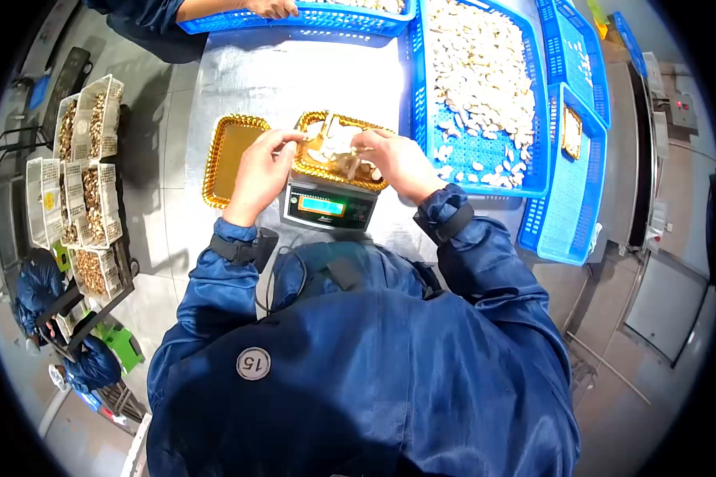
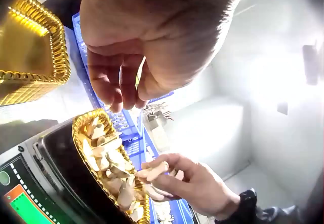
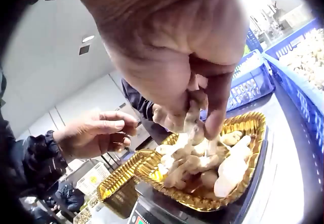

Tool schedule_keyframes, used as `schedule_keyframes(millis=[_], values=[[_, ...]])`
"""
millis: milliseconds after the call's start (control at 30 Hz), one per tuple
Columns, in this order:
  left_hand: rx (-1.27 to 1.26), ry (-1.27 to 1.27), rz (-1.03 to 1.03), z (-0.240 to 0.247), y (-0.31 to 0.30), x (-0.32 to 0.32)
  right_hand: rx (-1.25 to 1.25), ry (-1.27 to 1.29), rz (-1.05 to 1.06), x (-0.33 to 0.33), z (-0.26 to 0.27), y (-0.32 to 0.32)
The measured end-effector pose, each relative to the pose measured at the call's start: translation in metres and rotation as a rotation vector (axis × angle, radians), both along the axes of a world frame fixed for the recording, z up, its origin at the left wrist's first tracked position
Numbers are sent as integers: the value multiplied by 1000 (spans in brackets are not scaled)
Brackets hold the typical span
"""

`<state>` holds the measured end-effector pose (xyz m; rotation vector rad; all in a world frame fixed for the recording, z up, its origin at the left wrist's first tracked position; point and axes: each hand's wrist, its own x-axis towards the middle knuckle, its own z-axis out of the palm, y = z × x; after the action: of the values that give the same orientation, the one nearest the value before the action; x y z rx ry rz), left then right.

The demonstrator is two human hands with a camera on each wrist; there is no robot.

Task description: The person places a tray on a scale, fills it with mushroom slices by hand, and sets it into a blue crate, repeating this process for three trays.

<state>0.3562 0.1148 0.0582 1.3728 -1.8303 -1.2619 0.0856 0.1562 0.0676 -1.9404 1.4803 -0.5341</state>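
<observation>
A gold tray [image 1: 314, 169] of pale, stubby mushrooms [image 2: 114, 165] sits on a black-topped scale [image 1: 358, 211] with a lit green display. My right hand [image 1: 402, 165] is over the tray's right side, pinching a mushroom [image 2: 154, 171] between thumb and fingers, close above the pile. At the tray's left edge is my left hand [image 1: 262, 173], fingers loosely bent and holding nothing. Left of the scale, a second gold tray [image 1: 237, 163] lies bare on the metal table, partly behind my left hand.
A large blue crate [image 1: 485, 151] of mushrooms stands to the right, beside another blue crate [image 1: 561, 215] holding a small filled gold tray [image 1: 571, 131]. Across the table, another person's hand [image 1: 272, 8] rests at a blue crate [image 1: 350, 20]. White crates [image 1: 46, 199] are stacked at far left.
</observation>
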Motion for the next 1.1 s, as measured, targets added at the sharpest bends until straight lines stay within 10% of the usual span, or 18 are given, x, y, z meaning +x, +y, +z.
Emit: schedule_keyframes(millis=[267,433,633,1100], values=[[71,14,18,0,-15,21,-9,46,37,-16,12,4],[32,65,64,5,-25,39,476,-724,-516,-61,31,7],[78,154,105,15,-33,49,330,-1227,-745,-127,20,32],[-176,-18,-230,4,-23,-38,371,-941,-951,-172,-20,39]])
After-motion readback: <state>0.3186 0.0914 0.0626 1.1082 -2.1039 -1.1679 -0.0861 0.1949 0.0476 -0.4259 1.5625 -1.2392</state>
